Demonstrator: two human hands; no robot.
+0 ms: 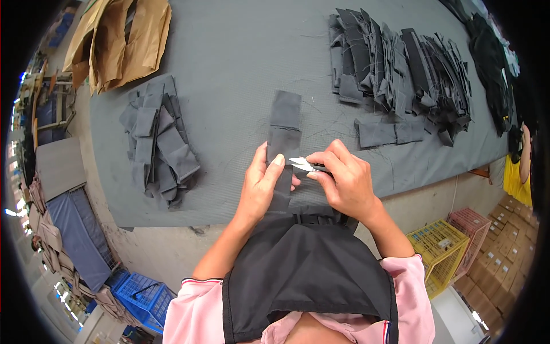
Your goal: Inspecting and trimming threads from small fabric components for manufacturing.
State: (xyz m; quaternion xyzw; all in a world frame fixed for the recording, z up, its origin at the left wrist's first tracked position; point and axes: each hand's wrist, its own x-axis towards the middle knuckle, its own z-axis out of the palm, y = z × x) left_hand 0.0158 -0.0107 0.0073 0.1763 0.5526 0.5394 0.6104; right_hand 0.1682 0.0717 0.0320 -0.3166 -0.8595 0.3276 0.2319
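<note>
My left hand (262, 183) is closed round a dark grey fabric strip (285, 112), its thumb pressed on top. The strip reaches away from me over the table and has a seam or fold across it. In my right hand (348, 179) is a small pair of thread snips (303, 164), silver blades pointing left at the strip's right edge. Whether the blades touch the cloth, I cannot tell. Left of my hands lies a loose pile of similar grey pieces (163, 137).
Bundles of dark strips (375, 63) lie at the far right, with a single flat piece (389, 132) in front. Brown paper (123, 43) sits at the far left of the grey-covered table (235, 63). Below stand a blue crate (143, 298), a yellow crate (438, 252) and stacked cartons (504, 252).
</note>
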